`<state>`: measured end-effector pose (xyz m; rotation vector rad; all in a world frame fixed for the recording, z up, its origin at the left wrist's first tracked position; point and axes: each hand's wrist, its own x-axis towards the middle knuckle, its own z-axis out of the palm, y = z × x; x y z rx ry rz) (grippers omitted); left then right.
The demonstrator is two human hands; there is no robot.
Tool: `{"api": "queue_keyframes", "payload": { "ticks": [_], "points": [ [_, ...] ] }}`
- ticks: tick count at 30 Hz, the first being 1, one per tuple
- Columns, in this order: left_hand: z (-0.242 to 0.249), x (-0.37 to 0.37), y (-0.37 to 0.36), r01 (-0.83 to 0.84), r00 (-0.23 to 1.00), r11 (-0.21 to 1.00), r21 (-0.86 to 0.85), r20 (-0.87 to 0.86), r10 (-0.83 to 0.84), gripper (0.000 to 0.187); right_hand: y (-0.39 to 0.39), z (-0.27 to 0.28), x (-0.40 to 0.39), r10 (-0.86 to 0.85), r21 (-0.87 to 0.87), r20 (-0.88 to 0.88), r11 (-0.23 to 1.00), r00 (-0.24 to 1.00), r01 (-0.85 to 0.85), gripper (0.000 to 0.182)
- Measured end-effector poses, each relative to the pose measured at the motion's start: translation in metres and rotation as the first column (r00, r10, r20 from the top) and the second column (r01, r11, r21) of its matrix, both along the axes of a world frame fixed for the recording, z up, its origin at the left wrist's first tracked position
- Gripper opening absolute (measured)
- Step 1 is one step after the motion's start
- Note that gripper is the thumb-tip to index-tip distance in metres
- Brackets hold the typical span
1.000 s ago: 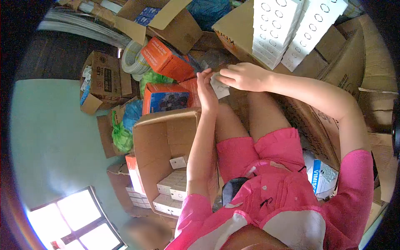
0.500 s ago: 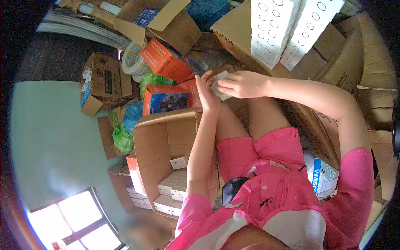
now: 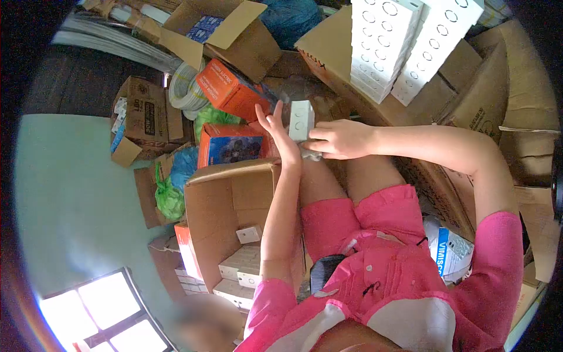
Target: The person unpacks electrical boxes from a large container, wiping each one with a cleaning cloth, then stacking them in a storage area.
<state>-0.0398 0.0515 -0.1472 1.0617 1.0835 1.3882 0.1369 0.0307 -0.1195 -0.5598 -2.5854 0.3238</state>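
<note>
My right hand (image 3: 339, 139), reaching in from the right, has its fingers closed at the lower side of a white electrical back box (image 3: 301, 120) with round knockouts on its face. A crumpled, greyish plastic-looking piece (image 3: 314, 155) shows under those fingers. Just left of the box, my left hand (image 3: 279, 136) is open, its fingers spread and pointing away from me. Below the left hand, an open cardboard carton (image 3: 205, 202) contains white boxes (image 3: 241, 265) stacked at its near end and a single white piece (image 3: 248, 234) lying apart.
Tall stacks of white back boxes (image 3: 381, 50) stand on cardboard at the upper right. Orange cartons (image 3: 226, 82), a green bag (image 3: 169, 196) and a coil of white tubing (image 3: 186, 94) crowd the left. Another person's blurred head (image 3: 208, 322) is at the lower left.
The white box has turned so its face with round knockouts shows. My left hand has come off it and spread its fingers, while my right hand has shifted slightly toward me.
</note>
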Motion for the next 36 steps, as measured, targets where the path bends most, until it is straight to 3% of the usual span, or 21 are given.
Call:
{"api": "queue_keyframes", "payload": {
  "ticks": [3, 6, 9, 12, 13, 14, 16, 19, 22, 24, 26, 27, 31, 34, 35, 36],
  "points": [
    [0.004, 0.001, 0.001, 0.079, 0.995, 0.997, 0.021, 0.055, -0.080, 0.076, -0.004, -0.005, 0.000, 0.004, -0.023, -0.033, 1.000, 0.999, -0.005, 0.033],
    [0.012, 0.003, -0.006, 0.076, 0.995, 0.996, -0.049, 0.075, -0.073, 0.080, -0.002, 0.001, 0.001, -0.020, -0.032, -0.112, 0.999, 0.994, 0.017, 0.035],
    [0.012, 0.003, -0.003, 0.017, 0.994, 0.999, 0.040, 0.105, -0.021, 0.079, 0.000, 0.007, -0.002, -0.097, -0.028, -0.251, 0.995, 0.963, 0.093, 0.032],
    [0.013, 0.002, -0.005, 0.028, 0.998, 0.995, 0.098, 0.047, -0.033, 0.079, 0.000, 0.015, -0.003, -0.333, -0.366, -0.201, 0.898, 0.921, 0.245, 0.030],
    [0.012, 0.002, -0.005, 0.026, 0.999, 0.993, 0.117, 0.028, -0.029, 0.079, 0.002, 0.019, -0.008, -0.424, -0.402, -0.322, 0.871, 0.847, 0.283, 0.029],
    [0.009, 0.006, -0.006, 0.012, 1.000, 0.991, 0.135, 0.011, -0.014, 0.080, 0.004, 0.026, -0.003, -0.496, -0.520, -0.115, 0.768, 0.861, 0.373, 0.028],
    [0.004, 0.006, -0.006, -0.016, 0.999, 0.987, 0.162, -0.049, 0.024, 0.081, 0.001, 0.030, -0.005, -0.536, -0.714, -0.090, 0.622, 0.839, 0.320, 0.029],
    [0.000, 0.003, -0.006, -0.050, 0.990, 0.981, 0.190, -0.121, 0.074, 0.078, -0.007, 0.012, -0.011, -0.424, -0.731, -0.224, 0.669, 0.878, 0.136, 0.027],
    [0.003, 0.004, -0.009, -0.082, 0.994, 0.976, 0.201, -0.060, 0.095, 0.073, 0.000, 0.011, -0.008, -0.421, -0.726, -0.188, 0.668, 0.887, 0.164, 0.032],
    [0.009, 0.007, -0.010, -0.121, 0.992, 0.975, 0.187, -0.010, 0.125, 0.075, 0.010, 0.012, -0.005, -0.506, -0.657, -0.193, 0.703, 0.841, 0.272, 0.034],
    [0.015, 0.013, -0.012, -0.173, 0.982, 0.972, 0.157, 0.106, 0.157, 0.075, 0.018, 0.009, -0.002, -0.634, -0.659, -0.149, 0.635, 0.758, 0.402, 0.035],
    [0.017, 0.015, -0.013, -0.196, 0.971, 0.970, 0.141, 0.164, 0.173, 0.074, 0.022, 0.007, -0.002, -0.628, -0.679, -0.172, 0.634, 0.759, 0.371, 0.037],
    [0.004, 0.004, -0.011, -0.162, 0.985, 0.966, 0.200, 0.095, 0.146, 0.071, 0.012, 0.009, -0.006, -0.481, -0.719, -0.210, 0.666, 0.851, 0.199, 0.040],
    [0.007, 0.006, -0.012, -0.169, 0.982, 0.969, 0.181, 0.118, 0.149, 0.071, 0.017, 0.014, -0.002, -0.509, -0.631, -0.183, 0.717, 0.841, 0.297, 0.040],
    [0.011, 0.007, -0.014, -0.178, 0.981, 0.969, 0.169, 0.111, 0.161, 0.071, 0.022, 0.004, 0.000, -0.532, -0.500, -0.241, 0.785, 0.812, 0.366, 0.042],
    [0.016, 0.009, -0.016, -0.186, 0.980, 0.970, 0.156, 0.103, 0.171, 0.070, 0.023, 0.002, 0.000, -0.591, -0.432, -0.215, 0.772, 0.778, 0.467, 0.039]
  ]
}}
